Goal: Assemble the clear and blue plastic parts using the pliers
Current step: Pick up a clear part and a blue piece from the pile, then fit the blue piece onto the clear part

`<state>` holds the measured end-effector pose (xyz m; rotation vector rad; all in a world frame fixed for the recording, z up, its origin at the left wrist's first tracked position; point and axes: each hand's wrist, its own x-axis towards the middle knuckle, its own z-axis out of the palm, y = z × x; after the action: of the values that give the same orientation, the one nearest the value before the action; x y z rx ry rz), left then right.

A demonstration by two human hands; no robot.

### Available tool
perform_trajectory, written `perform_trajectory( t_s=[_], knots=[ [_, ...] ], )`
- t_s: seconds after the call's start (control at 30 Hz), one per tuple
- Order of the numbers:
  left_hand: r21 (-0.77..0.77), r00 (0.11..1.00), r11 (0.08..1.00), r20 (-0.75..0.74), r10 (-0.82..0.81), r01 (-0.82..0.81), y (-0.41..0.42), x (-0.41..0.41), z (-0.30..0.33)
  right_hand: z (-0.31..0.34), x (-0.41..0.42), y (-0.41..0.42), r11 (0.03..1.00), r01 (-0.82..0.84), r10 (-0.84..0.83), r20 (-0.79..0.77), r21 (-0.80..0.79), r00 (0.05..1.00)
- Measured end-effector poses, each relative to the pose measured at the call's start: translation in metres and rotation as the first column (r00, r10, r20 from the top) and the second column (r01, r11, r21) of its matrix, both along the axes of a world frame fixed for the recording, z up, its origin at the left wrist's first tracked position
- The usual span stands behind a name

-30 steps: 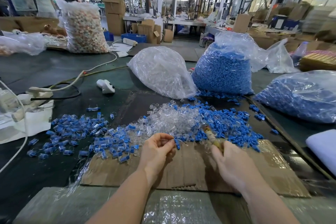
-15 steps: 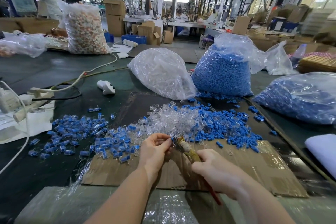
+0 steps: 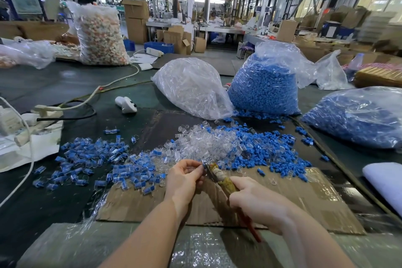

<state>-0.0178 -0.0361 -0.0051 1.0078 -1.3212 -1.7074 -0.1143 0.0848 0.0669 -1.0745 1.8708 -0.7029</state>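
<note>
Right hand swung the pliers left from the blue parts and grips the handles, tips touching a small part, too tiny to identify, pinched in the left hand above the cardboard on the tabletop, near the clear parts

The loose parts are bright blue beside a clear, glassy heap. The pliers show a yellowish wrap and a red handle end. The cardboard is brown, the table dark green. A far sack looks speckled orange and white, perhaps.
</note>
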Motion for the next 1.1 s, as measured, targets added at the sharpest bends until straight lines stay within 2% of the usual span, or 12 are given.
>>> perform_trajectory(
  t_s=[0.17, 0.7, 0.77, 0.87, 0.9, 0.97, 1.03, 1.1],
  knots=[
    [0.012, 1.000, 1.000, -0.004, -0.001, 0.001, 0.000, 0.002, 0.002, 0.003, -0.001, 0.000, 1.000, -0.005, 0.004, 0.043, 0.011, 0.999],
    [-0.024, 0.998, 1.000, 0.056, -0.016, 0.017, 0.002, 0.002, 0.001, -0.009, 0.004, -0.004, 0.999, -0.038, 0.035, -0.275, -0.007, 0.961],
    [-0.007, 0.999, 1.000, 0.038, -0.007, 0.007, 0.001, 0.002, 0.001, -0.011, 0.006, -0.002, 0.999, -0.007, -0.004, -0.241, -0.043, 0.970],
    [0.013, 1.000, 1.000, 0.017, 0.002, -0.002, 0.001, 0.002, -0.001, -0.015, 0.007, 0.000, 0.985, 0.099, -0.110, -0.069, -0.143, 0.992],
    [0.003, 1.000, 1.000, 0.017, 0.002, -0.002, 0.002, 0.002, -0.002, -0.018, 0.006, 0.001, 0.975, 0.140, -0.152, -0.059, -0.174, 0.987],
    [-0.013, 1.000, 1.000, -0.003, 0.015, -0.015, 0.003, 0.001, -0.004, -0.027, -0.003, 0.000, 0.954, 0.213, -0.254, -0.193, -0.210, 0.948],
    [-0.047, 1.000, 0.998, 0.009, 0.030, -0.030, 0.003, 0.001, -0.004, -0.036, -0.015, 0.000, 0.939, 0.283, -0.342, -0.424, -0.198, 0.839],
    [-0.100, 0.999, 0.995, 0.038, 0.027, -0.023, 0.005, 0.001, -0.004, -0.042, -0.028, 0.002, 0.917, 0.347, -0.396, -0.573, -0.198, 0.718]
  ],
)
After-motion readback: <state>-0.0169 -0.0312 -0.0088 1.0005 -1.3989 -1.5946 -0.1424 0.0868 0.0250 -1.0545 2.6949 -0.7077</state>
